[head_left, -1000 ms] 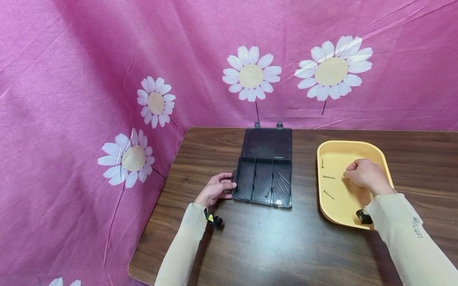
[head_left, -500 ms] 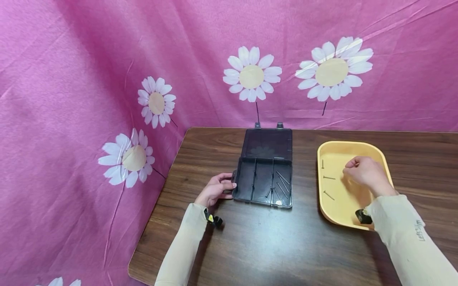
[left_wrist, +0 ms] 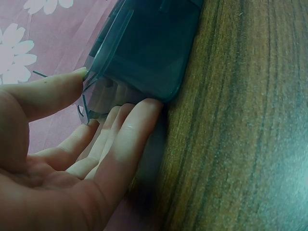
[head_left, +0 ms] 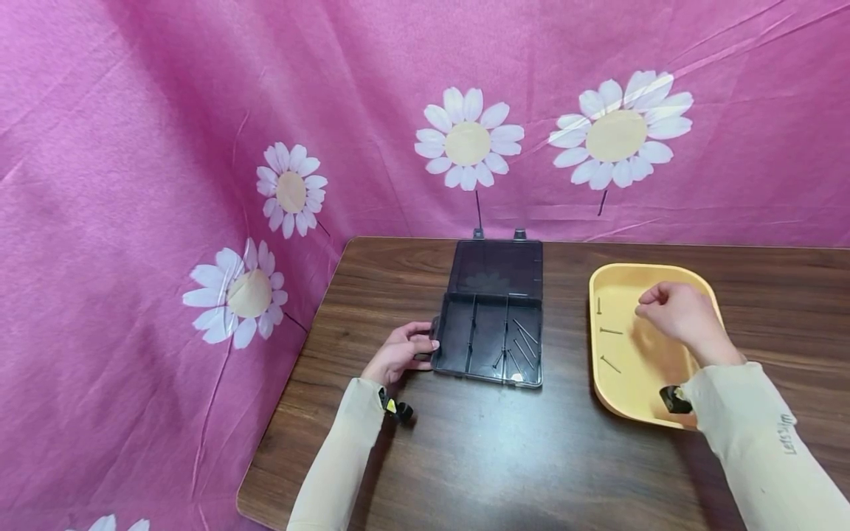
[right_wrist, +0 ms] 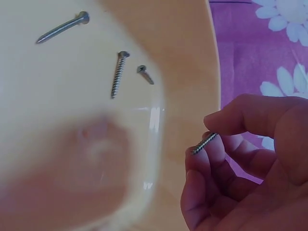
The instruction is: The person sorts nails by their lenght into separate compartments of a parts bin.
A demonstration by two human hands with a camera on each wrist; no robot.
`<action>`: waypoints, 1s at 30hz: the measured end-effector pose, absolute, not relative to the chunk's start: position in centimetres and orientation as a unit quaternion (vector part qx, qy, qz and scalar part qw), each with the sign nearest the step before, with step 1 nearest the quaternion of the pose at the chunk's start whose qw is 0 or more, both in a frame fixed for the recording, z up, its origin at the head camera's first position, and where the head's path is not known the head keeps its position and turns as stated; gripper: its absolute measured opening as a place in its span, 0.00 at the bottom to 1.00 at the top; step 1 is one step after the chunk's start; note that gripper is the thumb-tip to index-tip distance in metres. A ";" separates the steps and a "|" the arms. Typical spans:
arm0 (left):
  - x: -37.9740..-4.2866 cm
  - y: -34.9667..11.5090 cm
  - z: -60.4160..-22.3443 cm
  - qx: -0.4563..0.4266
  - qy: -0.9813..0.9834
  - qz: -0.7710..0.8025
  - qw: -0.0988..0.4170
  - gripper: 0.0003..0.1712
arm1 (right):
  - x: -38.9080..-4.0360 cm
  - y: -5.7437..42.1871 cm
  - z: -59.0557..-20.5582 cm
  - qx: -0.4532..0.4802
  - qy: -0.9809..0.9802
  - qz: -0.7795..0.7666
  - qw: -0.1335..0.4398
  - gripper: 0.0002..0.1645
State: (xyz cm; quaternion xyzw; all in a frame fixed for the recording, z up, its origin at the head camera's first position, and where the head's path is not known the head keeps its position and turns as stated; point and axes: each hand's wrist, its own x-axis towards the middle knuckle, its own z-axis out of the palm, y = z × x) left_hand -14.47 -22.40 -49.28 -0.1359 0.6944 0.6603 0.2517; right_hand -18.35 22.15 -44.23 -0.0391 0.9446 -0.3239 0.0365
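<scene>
In the head view a dark plastic compartment box (head_left: 454, 332) lies with its lid (head_left: 498, 265) folded back. Its right compartment holds several screws (head_left: 524, 352). My left hand (head_left: 395, 354) grips the left wall of the box, thumb at the upper edge and fingers lower down. Over the yellow tray (head_left: 640, 394), my right hand (head_left: 687, 318) pinches a screw (right_wrist: 205, 143) between thumb and fingers, its threaded end showing in the right wrist view. Three more screws lie on the tray floor near its left wall, one of them a long screw (head_left: 612, 331).
Both containers stand on a brown wood-grain table (head_left: 451, 457), the tray to the right of the box. A pink cloth (head_left: 372, 110) with daisies hangs behind and along the left table edge. A small black wrist camera (head_left: 675, 400) hangs over the tray's near rim.
My right hand has lifted slightly and moved a little away from me above the tray, with the screw. The left hand and the box stay put.
</scene>
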 end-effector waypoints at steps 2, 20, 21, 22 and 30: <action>-14.5 -22.5 -49.3 -0.132 0.694 0.660 0.254 0.31 | -18.3 22.0 -44.0 -0.040 0.944 -0.326 0.030 0.11; -14.2 -22.3 -49.4 -0.145 0.695 0.662 0.241 0.30 | -18.2 20.7 -42.2 -0.030 0.942 -0.335 -0.020 0.10; -14.2 -22.3 -49.4 -0.144 0.695 0.662 0.241 0.30 | -18.2 20.6 -42.0 -0.030 0.942 -0.335 -0.023 0.10; -14.2 -22.3 -49.4 -0.145 0.694 0.663 0.241 0.30 | -18.2 20.5 -41.9 -0.030 0.941 -0.335 -0.026 0.10; -14.3 -22.3 -49.4 -0.146 0.692 0.666 0.238 0.29 | -18.0 19.9 -41.2 -0.020 0.932 -0.361 -0.021 0.12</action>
